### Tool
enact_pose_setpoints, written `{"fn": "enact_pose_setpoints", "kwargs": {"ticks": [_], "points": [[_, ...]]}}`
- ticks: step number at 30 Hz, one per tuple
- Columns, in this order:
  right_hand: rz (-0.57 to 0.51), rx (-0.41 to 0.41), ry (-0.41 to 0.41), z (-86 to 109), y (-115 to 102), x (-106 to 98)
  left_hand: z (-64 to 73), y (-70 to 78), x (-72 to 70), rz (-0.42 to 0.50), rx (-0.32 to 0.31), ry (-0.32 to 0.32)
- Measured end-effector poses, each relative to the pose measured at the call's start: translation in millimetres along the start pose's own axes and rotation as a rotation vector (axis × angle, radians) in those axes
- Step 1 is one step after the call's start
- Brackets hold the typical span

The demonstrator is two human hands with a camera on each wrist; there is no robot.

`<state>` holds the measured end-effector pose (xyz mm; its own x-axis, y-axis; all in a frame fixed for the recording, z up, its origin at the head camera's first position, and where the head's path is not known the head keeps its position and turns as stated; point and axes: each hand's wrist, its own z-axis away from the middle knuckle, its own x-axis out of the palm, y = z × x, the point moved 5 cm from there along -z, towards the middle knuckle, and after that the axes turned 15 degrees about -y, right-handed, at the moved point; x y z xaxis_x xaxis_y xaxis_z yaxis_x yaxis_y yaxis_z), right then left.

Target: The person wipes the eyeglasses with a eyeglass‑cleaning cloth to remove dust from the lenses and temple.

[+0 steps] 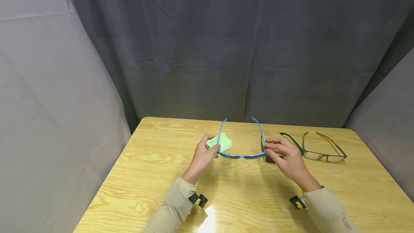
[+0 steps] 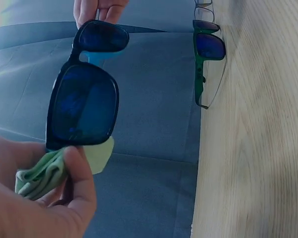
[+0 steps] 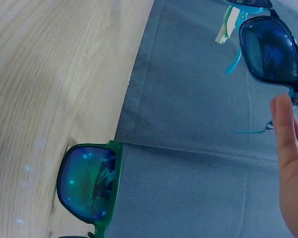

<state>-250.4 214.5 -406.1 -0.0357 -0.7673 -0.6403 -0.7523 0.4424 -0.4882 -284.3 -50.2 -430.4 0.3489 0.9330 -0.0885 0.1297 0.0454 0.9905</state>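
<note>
Blue-framed sunglasses (image 1: 241, 156) with dark lenses are held up over the table by both hands, their temples unfolded and pointing away. The left hand (image 1: 201, 159) pinches one end of the frame between thumb and fingers. In that same hand a light green cloth (image 1: 225, 142) is gripped, bunched against the palm in the left wrist view and partly behind the blue temple. At the other end, the right hand (image 1: 289, 161) pinches the frame near its hinge. The dark lens (image 3: 270, 49) faces the right wrist camera.
Green-framed sunglasses (image 3: 111, 198) with mirrored lenses lie on the table, partly hidden behind the right hand in the head view. To their right are clear eyeglasses (image 1: 325, 156) with orange-brown temples. A grey curtain (image 1: 200, 53) hangs behind the wooden table (image 1: 145, 175).
</note>
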Motion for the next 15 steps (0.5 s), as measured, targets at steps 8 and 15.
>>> {"fn": "enact_pose_setpoints", "kwargs": {"ticks": [8,15], "points": [[-0.051,0.174,0.036,-2.5,0.6,1.1,2.5,5.4,-0.6,-0.045,0.069,0.043],[-0.319,0.328,-0.017,-1.8,7.6,1.4,4.6,10.2,-1.3,-0.182,0.109,0.134]]}}
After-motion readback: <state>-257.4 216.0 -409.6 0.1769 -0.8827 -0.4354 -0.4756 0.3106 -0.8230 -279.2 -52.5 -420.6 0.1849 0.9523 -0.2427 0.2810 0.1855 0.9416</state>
